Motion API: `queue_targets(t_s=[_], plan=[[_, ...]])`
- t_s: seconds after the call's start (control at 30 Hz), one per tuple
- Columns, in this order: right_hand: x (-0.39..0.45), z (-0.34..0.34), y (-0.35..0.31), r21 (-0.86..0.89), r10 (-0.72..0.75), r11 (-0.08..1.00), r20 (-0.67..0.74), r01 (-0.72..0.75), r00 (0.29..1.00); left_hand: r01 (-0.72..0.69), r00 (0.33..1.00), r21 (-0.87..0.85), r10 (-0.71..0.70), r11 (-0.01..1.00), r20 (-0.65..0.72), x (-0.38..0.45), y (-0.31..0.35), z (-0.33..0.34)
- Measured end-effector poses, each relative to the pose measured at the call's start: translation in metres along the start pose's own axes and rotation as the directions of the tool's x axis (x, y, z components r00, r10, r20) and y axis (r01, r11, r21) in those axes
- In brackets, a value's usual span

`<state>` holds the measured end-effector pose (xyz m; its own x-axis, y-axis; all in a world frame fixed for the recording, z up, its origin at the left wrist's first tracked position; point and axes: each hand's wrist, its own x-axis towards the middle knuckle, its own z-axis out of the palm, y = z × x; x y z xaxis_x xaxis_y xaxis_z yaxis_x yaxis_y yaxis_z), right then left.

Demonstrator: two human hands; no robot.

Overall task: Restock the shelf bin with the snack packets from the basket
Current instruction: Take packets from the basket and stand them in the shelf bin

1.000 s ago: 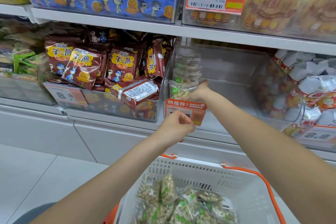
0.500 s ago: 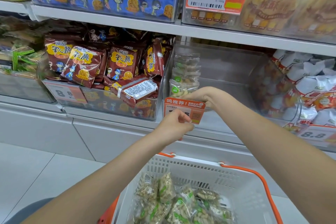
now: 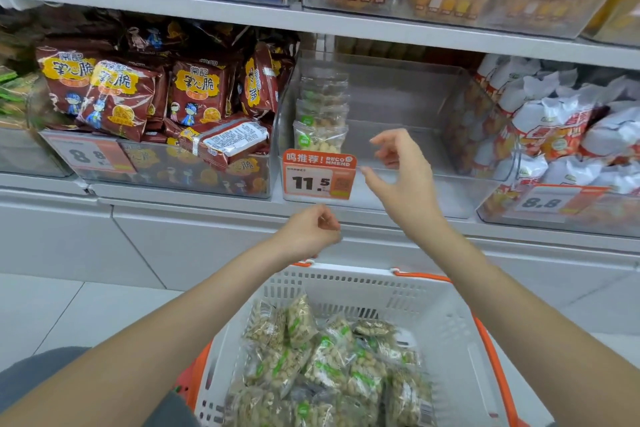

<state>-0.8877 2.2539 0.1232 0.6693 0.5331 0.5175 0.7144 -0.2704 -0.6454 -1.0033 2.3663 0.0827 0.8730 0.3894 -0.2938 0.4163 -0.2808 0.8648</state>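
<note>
A clear shelf bin [image 3: 415,156] sits at mid shelf with one clear snack packet [image 3: 318,137] of pale nuts standing at its left front corner. An orange price tag [image 3: 318,177] reading 11.5 hangs on its front. My right hand [image 3: 398,170] hovers in front of the bin, fingers spread and loosely bent, holding nothing. My left hand [image 3: 308,230] hangs below the tag with fingers loosely curled, empty. Below, a white basket [image 3: 450,322] with orange handles holds several clear nut packets [image 3: 329,364].
Brown snack bags [image 3: 156,94] fill the bin to the left. White and red bags [image 3: 561,128] fill the bin to the right. An upper shelf [image 3: 311,21] overhangs the bins with blue packs and clear cake packs above. Pale floor tiles [image 3: 69,305] lie at lower left.
My right hand has let go of the packet in the bin and pulled back toward me. My left hand has dropped away from the price tag, which now shows fully.
</note>
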Motion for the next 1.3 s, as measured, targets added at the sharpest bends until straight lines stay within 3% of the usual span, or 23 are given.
queue_targets(t_s=[0.07,0.13,0.23,0.33,0.43,0.5,0.63,0.7,0.8,0.87,0.97,1.0,1.07,1.13,1.2,1.3], plan=[[-0.038,0.001,0.015,-0.128,-0.115,0.987,-0.180,0.093,0.977,0.040,0.998,0.103,-0.044,0.994,0.040,0.001,-0.022,0.012],[-0.079,0.009,0.033,-0.187,-0.084,0.982,-0.231,0.041,0.969,0.108,0.992,0.223,-0.121,0.969,0.045,0.001,-0.053,0.027],[-0.139,0.034,0.068,-0.135,0.177,0.975,-0.009,-0.177,0.984,0.281,0.957,0.320,-0.289,0.905,-0.022,-0.009,-0.109,0.053],[-0.190,0.061,0.102,-0.219,0.342,0.931,0.241,-0.293,0.908,0.371,0.923,0.342,-0.382,0.863,-0.038,-0.024,-0.155,0.074],[-0.223,0.087,0.123,-0.337,0.519,0.853,0.462,-0.399,0.719,0.433,0.899,0.231,-0.436,0.871,-0.043,-0.024,-0.182,0.084],[-0.235,0.107,0.132,-0.360,0.598,0.801,0.527,-0.479,0.604,0.494,0.869,0.080,-0.491,0.866,-0.060,-0.009,-0.195,0.090],[-0.226,0.149,0.131,-0.253,0.555,0.820,0.573,-0.513,0.604,0.571,0.821,-0.076,-0.571,0.817,0.035,0.020,-0.206,0.113],[-0.215,0.170,0.126,-0.184,0.554,0.790,0.623,-0.585,0.552,0.594,0.801,-0.202,-0.596,0.779,0.059,0.029,-0.209,0.123],[-0.205,0.192,0.123,-0.167,0.621,0.710,0.609,-0.684,0.495,0.539,0.787,-0.484,-0.618,0.689,-0.004,0.037,-0.229,0.127],[-0.203,0.193,0.124,-0.167,0.693,0.629,0.563,-0.759,0.451,0.532,0.767,-0.537,-0.642,0.655,-0.022,0.036,-0.240,0.125],[-0.201,0.174,0.122,-0.050,0.721,0.440,0.614,-0.897,0.320,0.506,0.732,-0.585,-0.674,0.634,-0.098,0.029,-0.234,0.122],[-0.200,0.163,0.120,0.021,0.710,0.344,0.649,-0.939,0.275,0.490,0.741,-0.588,-0.662,0.644,-0.108,0.026,-0.223,0.119],[-0.196,0.135,0.112,0.160,0.641,0.150,0.735,-0.976,0.219,0.460,0.827,-0.574,-0.563,0.677,-0.001,0.022,-0.206,0.112],[-0.190,0.105,0.107,0.241,0.557,0.094,0.792,-0.966,0.252,0.458,0.885,-0.533,-0.422,0.712,0.197,0.015,-0.182,0.097],[-0.180,0.079,0.101,0.320,0.518,0.076,0.797,-0.944,0.311,0.437,0.891,-0.499,-0.286,0.748,0.352,0.012,-0.162,0.081],[-0.160,0.043,0.082,0.414,0.477,0.041,0.792,-0.909,0.382,0.336,0.904,-0.448,-0.150,0.828,0.401,0.007,-0.119,0.056]])
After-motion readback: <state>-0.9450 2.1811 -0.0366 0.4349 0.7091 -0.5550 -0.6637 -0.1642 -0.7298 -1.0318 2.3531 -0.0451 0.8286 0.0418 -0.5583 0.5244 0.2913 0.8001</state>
